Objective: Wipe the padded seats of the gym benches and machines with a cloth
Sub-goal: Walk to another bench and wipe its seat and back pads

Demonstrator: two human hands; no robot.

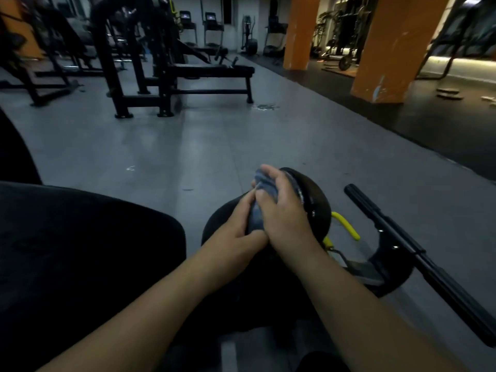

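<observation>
While both hands close around it, the cloth (259,208) sits bunched above the black seat (314,200). Left hand (236,232) grips its lower end; right hand (281,208) curls over the top, beside a yellow lever (346,226).

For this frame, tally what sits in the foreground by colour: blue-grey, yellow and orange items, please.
Blue-grey: 1, the cloth, held between the left hand and right hand
Yellow: 1, the curved lever beside the round black seat
Orange: 2, the near pillar and far pillar
Total: 4
</observation>
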